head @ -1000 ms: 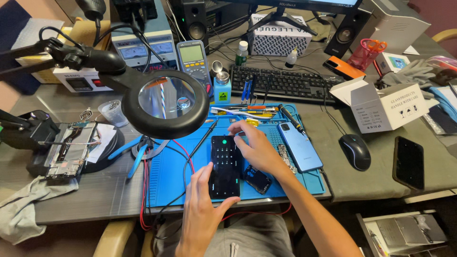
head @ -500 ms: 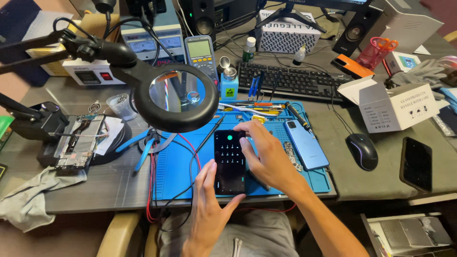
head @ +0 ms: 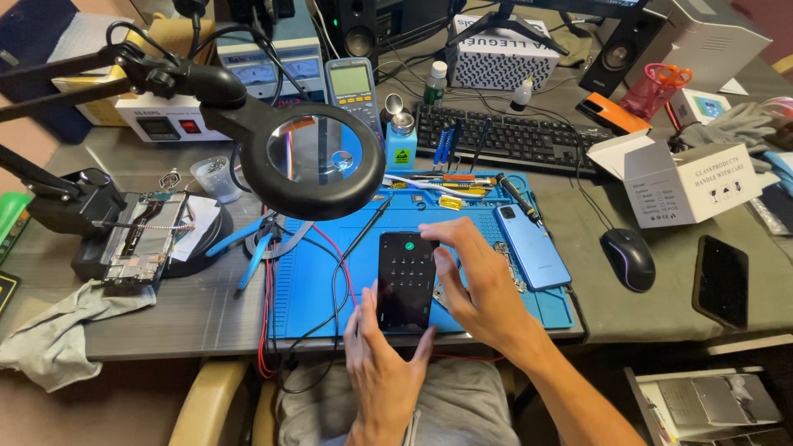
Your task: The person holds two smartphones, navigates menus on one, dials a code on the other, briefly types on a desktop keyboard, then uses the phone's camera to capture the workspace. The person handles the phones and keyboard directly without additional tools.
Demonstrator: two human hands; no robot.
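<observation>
Head view: a black phone [head: 406, 281] lies flat, screen up and lit with a dial-pad style grid, on the near middle of the blue work mat [head: 322, 281]. The left hand [head: 382, 363] comes up from below; its fingers are loosely spread and cup the phone's near end, thumb against the left edge. The right hand [head: 479, 289] sits over the phone's right edge, fingers slightly curled and apart, index finger stretched toward the top right corner. Whether the fingertips press the glass or only hover cannot be told.

Handling, as a judgement: a thin, rigid glass-faced slab, light, slick on the faces and fragile at corners and screen. Best held by the long side edges, thumb on one and fingers on the other, not by the faces. The mat looks grippy, so it likely won't slide by itself.

Around it: a light-blue phone [head: 533, 245] lies face down just beside the right hand, with small loose parts between the two phones. Red and black probe leads [head: 330, 248] run across the mat left of the black phone, near but apart. A round magnifier lamp [head: 312, 157] hangs over the mat's far left. Tweezers and screwdrivers [head: 446, 186] lie along the mat's far edge. A mouse [head: 628, 258] and another dark phone [head: 721, 281] sit well apart to the right, off the mat.
</observation>
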